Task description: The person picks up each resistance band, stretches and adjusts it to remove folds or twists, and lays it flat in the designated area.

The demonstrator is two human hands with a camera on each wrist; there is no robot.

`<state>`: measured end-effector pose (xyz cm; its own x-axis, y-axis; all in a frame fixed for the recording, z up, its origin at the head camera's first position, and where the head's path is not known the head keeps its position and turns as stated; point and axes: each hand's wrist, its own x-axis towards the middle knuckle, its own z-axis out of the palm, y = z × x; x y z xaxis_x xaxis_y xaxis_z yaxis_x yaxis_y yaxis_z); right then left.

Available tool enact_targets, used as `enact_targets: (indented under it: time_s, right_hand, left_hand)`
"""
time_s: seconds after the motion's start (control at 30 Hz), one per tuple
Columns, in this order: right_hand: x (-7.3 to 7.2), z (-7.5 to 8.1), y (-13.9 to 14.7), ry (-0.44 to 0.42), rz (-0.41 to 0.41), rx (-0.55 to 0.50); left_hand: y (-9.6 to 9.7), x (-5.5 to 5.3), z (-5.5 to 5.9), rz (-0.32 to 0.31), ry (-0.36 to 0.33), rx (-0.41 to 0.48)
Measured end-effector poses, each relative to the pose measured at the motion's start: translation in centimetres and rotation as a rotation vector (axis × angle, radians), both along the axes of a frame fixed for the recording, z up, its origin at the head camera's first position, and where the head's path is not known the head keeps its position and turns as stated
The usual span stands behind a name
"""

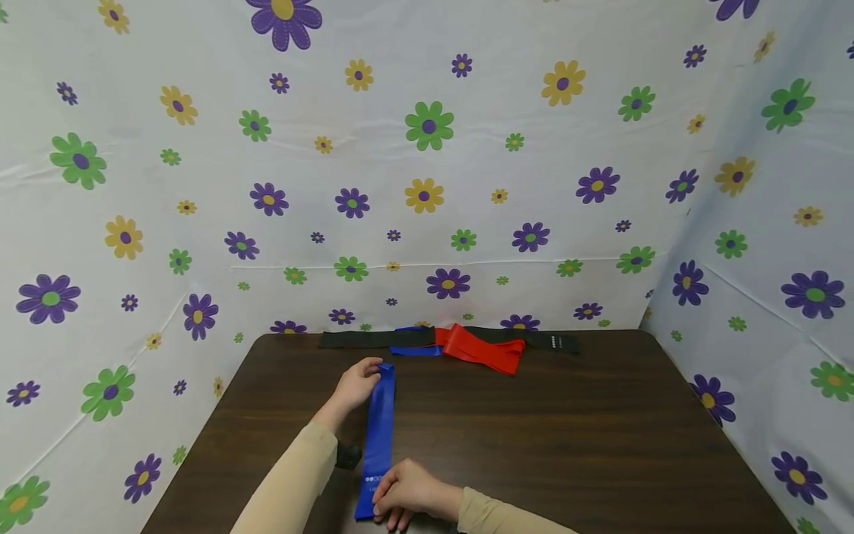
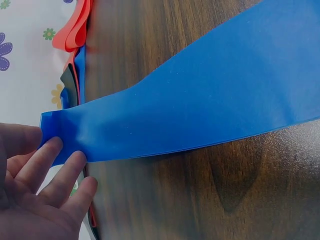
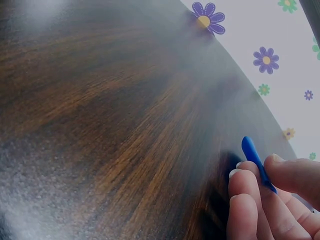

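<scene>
Here's the blue band (image 1: 380,423), running lengthwise between two hands over the left half of the table (image 1: 567,445), white dots printed near its close end. The left hand (image 1: 355,386) has the far end, thumb and fingers pinched on it; the right hand (image 1: 415,489) is clamped on the near end, thumb against fingers. Just beside the band, by the left sleeve (image 1: 293,475), sits a dark lump (image 1: 348,455), too small to make out. Beyond the far end, and close to it, comes the pile: a black band (image 1: 373,339) stretched along the back edge, a red band (image 1: 482,350) folded across its middle and hiding part of it, and another blue band (image 1: 415,351) peeking out on both sides of the black. Behind it all, flowered cloth (image 1: 373,141) rises at the back, with more on both sides.
</scene>
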<state>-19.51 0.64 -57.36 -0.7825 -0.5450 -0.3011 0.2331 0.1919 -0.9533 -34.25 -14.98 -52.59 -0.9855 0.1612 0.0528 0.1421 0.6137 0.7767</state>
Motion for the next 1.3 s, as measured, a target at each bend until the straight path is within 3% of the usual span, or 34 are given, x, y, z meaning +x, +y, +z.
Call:
enact_targets:
  time_s: [0.2,0.33,0.63,1.3]
  right_hand:
    - [0.1,-0.1,-0.4,0.003,0.002,0.002]
    - [0.1,0.0,-0.5,-0.005,0.006,0.002]
    - [0.1,0.2,-0.6,-0.023,0.002,0.014]
    - [0.1,0.4,-1.7,-0.062,0.005,0.007]
  left_hand:
    - [-0.2,0.0,-0.1,-0.020,0.008,0.018]
    - [-0.4,0.2,-0.1,-0.042,0.052,0.007]
    - [-0.3,-0.3,-0.6,0.029,-0.042,-0.018]
    - [-0.8,-0.6,-0.8,0.016,-0.078,-0.056]
